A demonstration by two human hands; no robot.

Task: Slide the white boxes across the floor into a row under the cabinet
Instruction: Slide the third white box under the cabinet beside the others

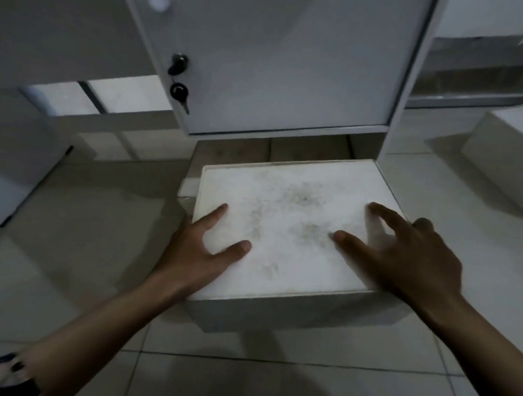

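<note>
Left hand (197, 252) spread, flat on white box (286, 226) | right hand (408, 254) likewise

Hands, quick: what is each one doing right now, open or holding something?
Left hand: open, fingers spread, flat on the white box lid.
Right hand: open, fingers spread, resting on the same lid; gripping nothing.

White box (286, 226), top smudged with grey-brown dusty marks, densest near the middle. Pale grey cabinet door (276, 62) with two black locks (178, 78). Floor tiles (275, 380) light grey, crossed by thin dark grout lines. Second white box (511, 156) at right, shaded grey on its side. Another white box (10, 166) at left, dark along its lower edge.
</note>
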